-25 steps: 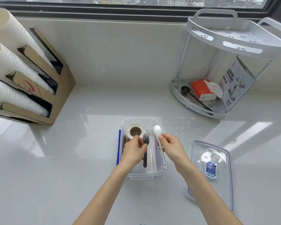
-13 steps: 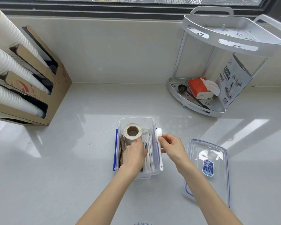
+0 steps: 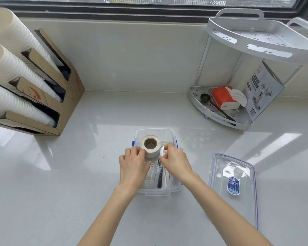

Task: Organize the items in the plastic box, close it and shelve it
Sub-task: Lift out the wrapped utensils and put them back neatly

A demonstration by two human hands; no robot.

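A clear plastic box (image 3: 155,191) with blue clips stands open on the counter in front of me. A roll of tape (image 3: 150,146) lies in its far end, with a black fork (image 3: 159,176) and white wrapped cutlery along the right side. My left hand (image 3: 133,167) rests over the box's left part, fingers touching the tape roll. My right hand (image 3: 176,161) pinches a white plastic spoon (image 3: 162,151) inside the box beside the roll. The clear lid (image 3: 234,185) lies flat to the right of the box.
A white two-tier corner shelf (image 3: 256,41) stands at the back right; its lower tier holds a red tissue pack (image 3: 224,97), a dark scoop and a printed box. A cardboard holder (image 3: 60,96) with stacks of paper cups (image 3: 11,68) sits at the left.
My right hand has brought the white spoon from the box's right rim down into the box beside the tape roll. My left hand has shifted up toward the roll.
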